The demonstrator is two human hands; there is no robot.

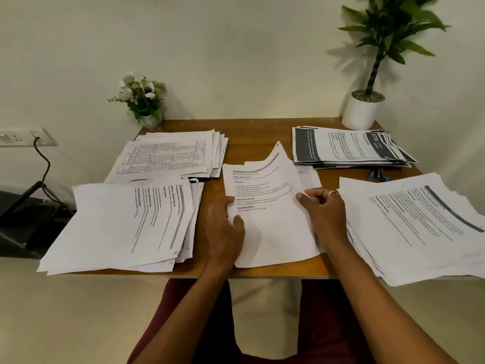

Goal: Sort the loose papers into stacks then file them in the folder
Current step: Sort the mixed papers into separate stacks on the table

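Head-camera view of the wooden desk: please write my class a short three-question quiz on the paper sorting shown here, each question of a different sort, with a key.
1. True or false: the left hand and right hand both hold the curling white printed sheet at the centre of the brown wooden desk.
2. Which stack has dark grey banners on its top page? A. the far-right stack B. the far-left table-printed stack C. the near-left stack
3. Fill in: the white cylindrical pot with the tall green plant stands at the desk's far ____ corner.

Key: 1 true; 2 A; 3 right.
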